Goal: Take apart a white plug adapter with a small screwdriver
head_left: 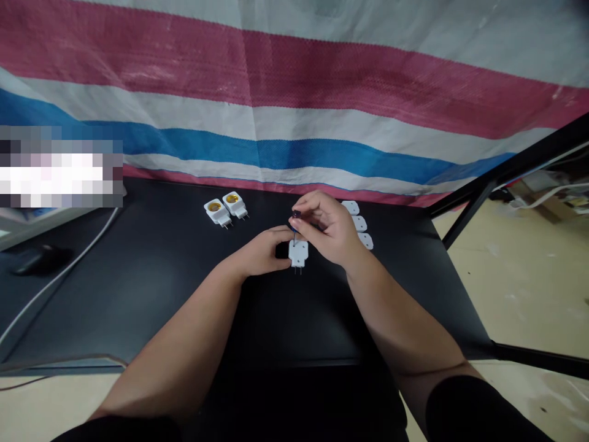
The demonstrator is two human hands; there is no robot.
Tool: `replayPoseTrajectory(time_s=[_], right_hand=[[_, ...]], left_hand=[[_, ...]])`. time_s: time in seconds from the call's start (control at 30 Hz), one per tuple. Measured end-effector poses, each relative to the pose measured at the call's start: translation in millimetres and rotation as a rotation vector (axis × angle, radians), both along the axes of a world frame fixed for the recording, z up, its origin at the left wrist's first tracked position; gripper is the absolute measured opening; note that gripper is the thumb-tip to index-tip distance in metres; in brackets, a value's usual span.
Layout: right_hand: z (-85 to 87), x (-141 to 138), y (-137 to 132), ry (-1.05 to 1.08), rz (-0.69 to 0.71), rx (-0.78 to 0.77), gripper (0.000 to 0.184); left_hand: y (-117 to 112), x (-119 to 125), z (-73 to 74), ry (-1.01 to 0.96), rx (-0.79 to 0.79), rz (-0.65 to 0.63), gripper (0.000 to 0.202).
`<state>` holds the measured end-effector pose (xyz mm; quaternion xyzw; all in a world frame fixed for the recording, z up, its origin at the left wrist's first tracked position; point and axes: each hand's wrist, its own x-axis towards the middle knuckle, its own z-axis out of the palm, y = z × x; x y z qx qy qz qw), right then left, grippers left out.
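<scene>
A white two-pin plug-in unit (299, 252) lies on the black table with its prongs toward me and small holes in its upper face. My left hand (268, 250) is closed around its left side, thumb at the lower edge and fingers at the far edge. In my right hand (327, 228) a small screwdriver (295, 235) is pinched by its dark handle. It stands nearly upright, its thin shaft reaching down to the upper left hole of the unit. Whether the tip sits inside the hole is too small to tell.
Two white plug-in units (216, 210) with yellowish round centres lie at the back left. Several white pieces (358, 224) with holes line up beyond my right hand. A black mouse (40, 260) and white cable (69, 266) are at left; a striped sheet (294, 110) hangs behind.
</scene>
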<state>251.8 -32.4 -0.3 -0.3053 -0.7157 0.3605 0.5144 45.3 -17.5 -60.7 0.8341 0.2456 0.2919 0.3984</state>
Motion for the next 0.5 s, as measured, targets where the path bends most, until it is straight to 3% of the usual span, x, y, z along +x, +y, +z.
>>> replayPoseTrajectory(time_s=[0.13, 0.3, 0.37, 0.5], right_hand=[[-1.2, -7.1, -2.0, 0.081, -0.006, -0.009, 0.014], [-3.6, -3.5, -1.3, 0.108, 0.034, -0.179, 0.022], [-3.9, 2.4, 2.3, 0.097, 0.129, -0.23, 0.025], [-4.2, 12.1, 10.0, 0.097, 0.446, -0.325, 0.025]], left_hand=[[-0.8, 0.3, 0.3, -0.008, -0.007, -0.001, 0.049], [-1.0, 0.6, -0.9, 0.04, -0.014, -0.012, 0.049], [-1.3, 1.1, -1.9, 0.047, -0.029, -0.023, 0.042], [-3.2, 2.8, -5.5, 0.009, -0.048, -0.008, 0.021]])
